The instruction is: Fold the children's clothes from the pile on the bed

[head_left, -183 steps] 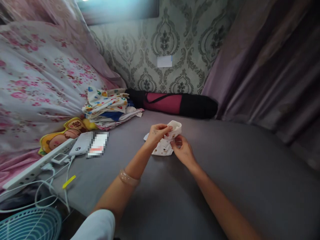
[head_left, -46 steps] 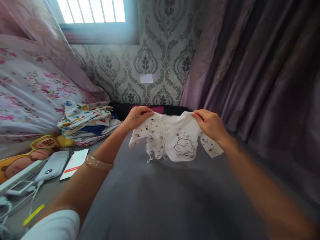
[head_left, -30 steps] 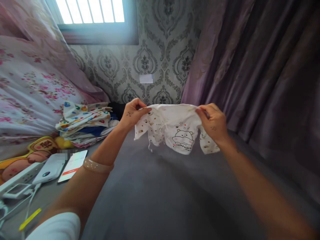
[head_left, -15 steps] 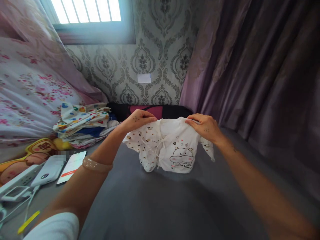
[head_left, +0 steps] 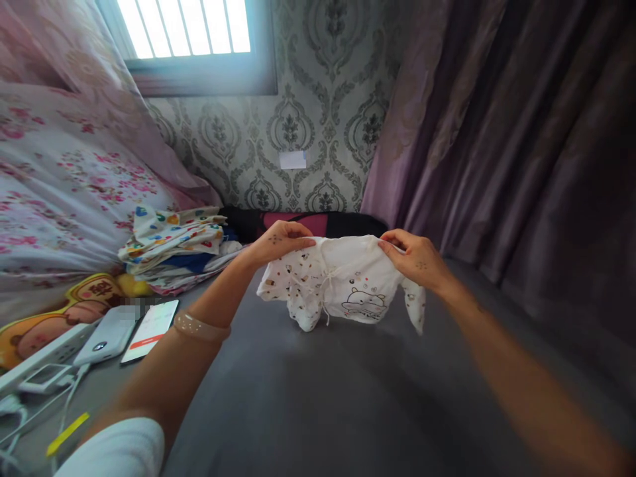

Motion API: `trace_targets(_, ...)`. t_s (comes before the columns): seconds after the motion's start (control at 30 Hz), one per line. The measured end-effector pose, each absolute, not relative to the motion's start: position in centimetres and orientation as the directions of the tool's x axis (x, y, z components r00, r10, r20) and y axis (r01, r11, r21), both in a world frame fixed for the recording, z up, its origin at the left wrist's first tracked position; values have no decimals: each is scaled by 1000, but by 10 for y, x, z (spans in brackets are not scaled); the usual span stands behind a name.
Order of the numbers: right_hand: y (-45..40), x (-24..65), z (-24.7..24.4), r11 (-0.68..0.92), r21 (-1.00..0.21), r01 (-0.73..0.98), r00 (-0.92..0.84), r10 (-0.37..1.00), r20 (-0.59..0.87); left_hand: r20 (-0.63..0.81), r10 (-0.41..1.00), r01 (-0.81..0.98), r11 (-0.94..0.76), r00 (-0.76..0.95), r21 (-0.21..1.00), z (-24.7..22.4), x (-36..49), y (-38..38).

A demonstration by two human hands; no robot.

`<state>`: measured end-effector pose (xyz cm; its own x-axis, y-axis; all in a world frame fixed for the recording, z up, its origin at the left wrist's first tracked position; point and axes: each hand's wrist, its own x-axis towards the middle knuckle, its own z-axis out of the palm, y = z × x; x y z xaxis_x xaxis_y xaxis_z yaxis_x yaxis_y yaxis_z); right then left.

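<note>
A small white baby shirt [head_left: 355, 275] with a cartoon animal print, tie strings and patterned sleeves hangs between my hands over the dark grey bed sheet [head_left: 308, 397]. My left hand [head_left: 283, 243] pinches its shoulder on the left, thumb along the top edge. At the opposite shoulder, my right hand [head_left: 412, 257] grips the cloth between thumb and fingers. Both sleeves dangle, and the hem folds so that part of the printed animal is hidden.
To the left lies a pile of folded clothes [head_left: 173, 248]. Nearer are a phone [head_left: 149, 334], a white power bank [head_left: 106, 334], a power strip [head_left: 44, 358] with cables and a yellow strip [head_left: 68, 434]. Purple curtains [head_left: 497, 146] hang at the right.
The shirt's lower part has swung and folded, with the hem now higher and the printed animal partly creased. Both hands keep their hold; the whole view has shifted slightly.
</note>
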<state>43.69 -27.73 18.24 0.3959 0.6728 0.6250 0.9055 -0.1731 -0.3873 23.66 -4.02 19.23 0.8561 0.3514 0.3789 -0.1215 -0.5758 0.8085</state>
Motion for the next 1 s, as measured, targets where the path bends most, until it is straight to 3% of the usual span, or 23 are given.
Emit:
trace_targets(0.2,-278,439,180,-119,-434,893,381,712,590,395,384,-124,-569,835,813,186,241,-36)
trace_targets(0.43,-277,439,181,14,-435,900,308,685,660,424,388,-112,-616,818,780,184,243,-36)
trace_targets(0.67,-272,438,184,-29,-403,915,320,661,679,490,306,-93,-768,816,633,194,239,-48)
trace_targets(0.87,-271,438,194,-65,-271,960,268,481,835,719,305,-174,-843,625,508,204,244,-52)
trace_targets(1.0,-272,439,194,-26,-198,980,163,678,717,696,346,-142,-829,629,541,197,249,-47)
